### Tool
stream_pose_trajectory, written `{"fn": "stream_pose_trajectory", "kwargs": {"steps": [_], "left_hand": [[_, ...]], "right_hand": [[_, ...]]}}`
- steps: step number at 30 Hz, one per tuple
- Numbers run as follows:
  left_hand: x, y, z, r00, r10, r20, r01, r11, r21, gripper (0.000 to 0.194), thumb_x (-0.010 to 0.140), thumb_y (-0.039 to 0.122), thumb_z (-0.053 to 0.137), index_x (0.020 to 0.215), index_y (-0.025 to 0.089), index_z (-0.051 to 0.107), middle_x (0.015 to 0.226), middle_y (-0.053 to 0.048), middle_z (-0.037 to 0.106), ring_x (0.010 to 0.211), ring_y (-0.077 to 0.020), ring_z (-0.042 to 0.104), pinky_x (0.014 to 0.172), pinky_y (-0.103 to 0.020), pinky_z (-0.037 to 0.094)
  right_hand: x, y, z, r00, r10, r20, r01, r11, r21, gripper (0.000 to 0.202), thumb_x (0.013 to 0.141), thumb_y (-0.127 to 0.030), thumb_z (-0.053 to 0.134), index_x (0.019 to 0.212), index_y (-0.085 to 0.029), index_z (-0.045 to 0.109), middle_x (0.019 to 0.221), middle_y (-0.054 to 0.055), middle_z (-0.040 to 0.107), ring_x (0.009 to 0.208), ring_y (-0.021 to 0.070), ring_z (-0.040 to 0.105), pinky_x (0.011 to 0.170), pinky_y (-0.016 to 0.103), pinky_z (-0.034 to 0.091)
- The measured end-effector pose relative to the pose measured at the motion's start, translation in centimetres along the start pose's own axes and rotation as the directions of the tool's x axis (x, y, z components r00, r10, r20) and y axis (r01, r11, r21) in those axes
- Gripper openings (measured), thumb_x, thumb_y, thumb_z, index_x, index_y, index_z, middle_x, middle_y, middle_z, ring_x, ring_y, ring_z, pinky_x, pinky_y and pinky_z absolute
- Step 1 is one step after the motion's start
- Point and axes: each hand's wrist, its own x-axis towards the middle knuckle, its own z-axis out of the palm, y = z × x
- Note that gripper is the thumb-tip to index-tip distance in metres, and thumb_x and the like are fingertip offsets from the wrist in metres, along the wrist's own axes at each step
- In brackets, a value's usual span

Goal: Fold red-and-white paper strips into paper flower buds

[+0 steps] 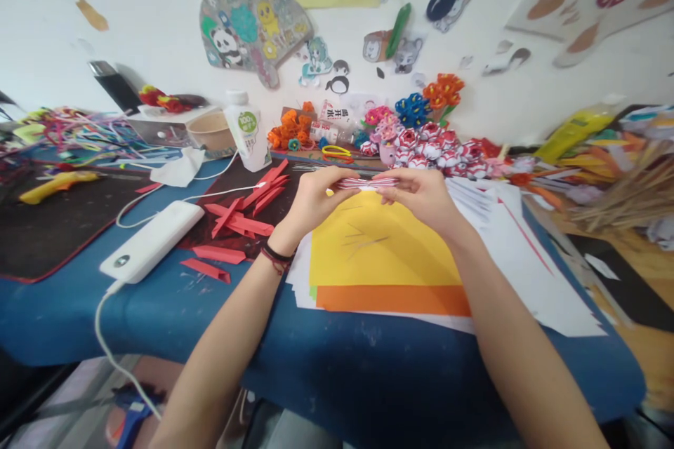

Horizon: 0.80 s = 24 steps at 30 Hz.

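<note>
Both hands pinch one small pleated bundle of white paper with red or purple edges (367, 184), held level above the far part of a yellow sheet (390, 245). My left hand (317, 198) closes on the bundle's left end, and my right hand (421, 196) grips its right end. Several thin dark wires (363, 241) lie on the yellow sheet. Beneath it an orange sheet (394, 299) and white paper stick out. Folded red paper strips (242, 224) are scattered left of my left hand.
A white power bank (152, 241) with a cable lies at the left, near a white bottle (249, 132) and a yellow glue gun (57, 184). Red-and-white paper flowers (432, 147) stand behind my hands. White sheets (526, 259) spread to the right.
</note>
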Motion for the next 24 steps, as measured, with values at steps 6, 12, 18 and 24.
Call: {"fn": "stream_pose_trajectory", "kwargs": {"steps": [6, 12, 18, 24], "left_hand": [[-0.12, 0.14, 0.02, 0.997, -0.071, 0.015, 0.07, 0.997, 0.015, 0.025, 0.093, 0.04, 0.071, 0.104, 0.02, 0.079, 0.093, -0.007, 0.079, 0.078, -0.0175, 0.072, 0.076, -0.027, 0.053], [0.37, 0.54, -0.13, 1.0, 0.007, 0.017, -0.007, 1.0, -0.003, 0.023, 0.092, 0.033, 0.072, 0.108, 0.018, 0.077, 0.103, -0.008, 0.079, 0.084, -0.0159, 0.07, 0.076, -0.025, 0.052], [0.48, 0.32, -0.17, 0.998, -0.057, -0.002, 0.057, 0.998, 0.005, 0.02, 0.092, 0.029, 0.07, 0.108, 0.018, 0.074, 0.109, -0.008, 0.078, 0.091, -0.0174, 0.07, 0.083, -0.028, 0.053], [0.34, 0.73, -0.09, 0.992, 0.064, -0.105, -0.051, 0.991, 0.126, 0.02, 0.092, 0.023, 0.069, 0.112, 0.019, 0.069, 0.119, -0.009, 0.073, 0.111, -0.021, 0.067, 0.092, -0.031, 0.054]], "right_hand": [[-0.13, 0.05, -0.08, 0.994, -0.107, -0.031, 0.1, 0.98, -0.171, 0.03, 0.088, -0.044, 0.074, 0.099, -0.017, 0.083, 0.061, 0.001, 0.07, 0.055, 0.0153, 0.065, 0.057, 0.029, 0.054], [0.17, 0.45, 0.11, 0.984, -0.156, -0.089, 0.138, 0.974, -0.182, 0.03, 0.078, -0.034, 0.083, 0.103, -0.018, 0.081, 0.102, 0.008, 0.081, 0.086, 0.0212, 0.074, 0.078, 0.035, 0.059], [0.12, 0.19, 0.03, 0.995, -0.051, -0.089, 0.054, 0.998, 0.033, 0.045, 0.069, -0.039, 0.091, 0.109, -0.021, 0.079, 0.116, 0.01, 0.079, 0.094, 0.0244, 0.076, 0.086, 0.04, 0.063], [-0.02, -0.01, 0.39, 0.997, -0.007, -0.076, 0.02, 0.985, 0.174, 0.035, 0.071, -0.032, 0.091, 0.102, -0.021, 0.081, 0.111, 0.008, 0.08, 0.102, 0.0245, 0.076, 0.098, 0.04, 0.061]]}}
